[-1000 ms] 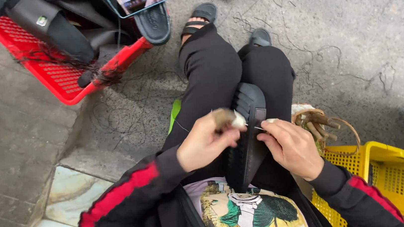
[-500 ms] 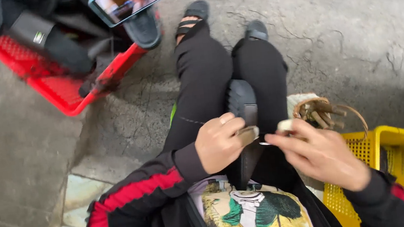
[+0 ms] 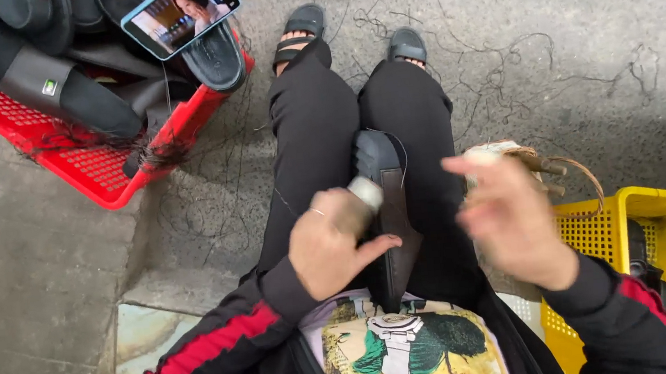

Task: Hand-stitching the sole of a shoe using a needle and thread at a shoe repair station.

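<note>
I see a dark shoe sole [image 3: 389,206] lying lengthwise in my lap at frame centre. My left hand [image 3: 330,241] curls shut around a small pale spool [image 3: 366,192] against it. My right hand [image 3: 509,218] is blurred, fingers spread, holding nothing I can make out. I judge the sole light, stiff, grippy; best pinched along its edges

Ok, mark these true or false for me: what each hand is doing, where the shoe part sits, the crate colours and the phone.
1. The left hand grips a small pale object. True.
2. The black shoe upper lies on the ground. False: it rests on the lap between the legs.
3. The right hand rests in the yellow crate. False: it is raised, blurred, above the lap.
4. A lit phone sits above the red crate. True.
</note>
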